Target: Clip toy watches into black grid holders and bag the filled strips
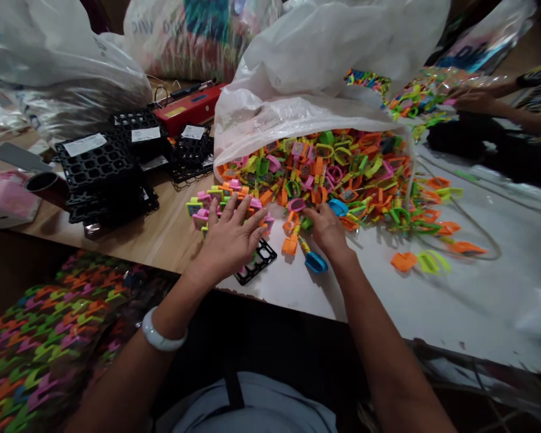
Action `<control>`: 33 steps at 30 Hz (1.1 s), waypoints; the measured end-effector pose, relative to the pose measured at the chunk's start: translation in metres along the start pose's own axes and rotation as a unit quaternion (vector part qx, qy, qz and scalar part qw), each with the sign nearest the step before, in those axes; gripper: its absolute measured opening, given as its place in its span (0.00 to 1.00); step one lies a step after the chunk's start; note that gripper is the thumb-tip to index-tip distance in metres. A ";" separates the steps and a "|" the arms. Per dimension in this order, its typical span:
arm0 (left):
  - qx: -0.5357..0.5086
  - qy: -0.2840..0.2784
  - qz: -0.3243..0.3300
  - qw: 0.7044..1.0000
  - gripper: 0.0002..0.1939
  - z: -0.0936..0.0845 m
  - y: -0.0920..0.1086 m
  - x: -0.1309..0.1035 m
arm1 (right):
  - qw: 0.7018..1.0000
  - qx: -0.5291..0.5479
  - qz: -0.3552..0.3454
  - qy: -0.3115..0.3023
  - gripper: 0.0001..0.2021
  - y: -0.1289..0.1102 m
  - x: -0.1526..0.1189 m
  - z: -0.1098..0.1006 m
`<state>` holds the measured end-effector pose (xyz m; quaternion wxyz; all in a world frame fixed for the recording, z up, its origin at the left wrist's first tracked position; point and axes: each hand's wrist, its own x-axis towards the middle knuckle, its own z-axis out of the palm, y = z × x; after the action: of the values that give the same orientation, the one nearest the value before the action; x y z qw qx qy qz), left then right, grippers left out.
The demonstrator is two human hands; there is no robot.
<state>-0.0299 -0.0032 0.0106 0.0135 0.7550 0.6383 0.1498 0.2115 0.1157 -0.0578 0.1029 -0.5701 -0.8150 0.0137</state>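
A black grid tray [261, 260] lies at the table's front edge, its left part covered by pink, yellow and orange toy pieces [201, 204] standing in rows. My left hand [229, 240] rests over these pieces with its fingers spread. My right hand [328, 231] is at the front of a heap of colourful toy pieces [315, 162] that spills from a white plastic bag [297, 114]. Its fingers are bent together among the pieces; what they hold is hidden. Beside it lie an orange piece [290, 243] and a blue piece [316, 262].
Stacked black trays with white labels [94, 159] stand at the left, near a red box [192, 108] and a dark cup [47, 183]. Filled bags [81, 78] line the back. Another person's arms [491, 105] reach in at the right. Loose pieces [403, 261] and a cord lie right.
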 end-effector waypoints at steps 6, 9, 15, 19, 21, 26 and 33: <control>0.005 0.000 0.002 1.000 0.24 0.000 -0.001 0.000 | 0.995 0.000 0.093 0.022 0.20 0.020 0.003 0.009; 0.017 -0.003 0.001 1.000 0.24 0.000 -0.002 0.000 | 0.993 0.043 0.099 0.042 0.11 0.025 0.002 0.002; 0.012 -0.008 0.005 1.000 0.24 -0.001 -0.001 0.000 | 0.874 0.468 0.115 0.053 0.16 -0.022 -0.042 -0.013; 0.012 -0.011 0.006 1.000 0.25 -0.002 -0.002 -0.001 | 0.746 0.649 0.116 -0.091 0.22 -0.083 -0.071 0.001; 0.014 -0.010 0.009 1.000 0.25 -0.002 -0.003 -0.001 | 0.725 0.669 0.110 -0.117 0.18 -0.102 -0.073 0.013; 0.016 -0.011 0.005 1.000 0.25 -0.002 -0.003 -0.001 | 0.772 0.619 0.052 -0.136 0.08 -0.109 -0.068 0.033; 0.022 -0.007 0.008 1.000 0.26 0.000 -0.004 -0.001 | 0.823 0.560 0.041 -0.089 0.06 -0.106 -0.073 0.036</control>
<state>-0.0339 -0.0034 0.0096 0.0001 0.7608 0.6356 0.1311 0.1307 0.0143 -0.0898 0.3307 -0.4434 -0.6487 0.5227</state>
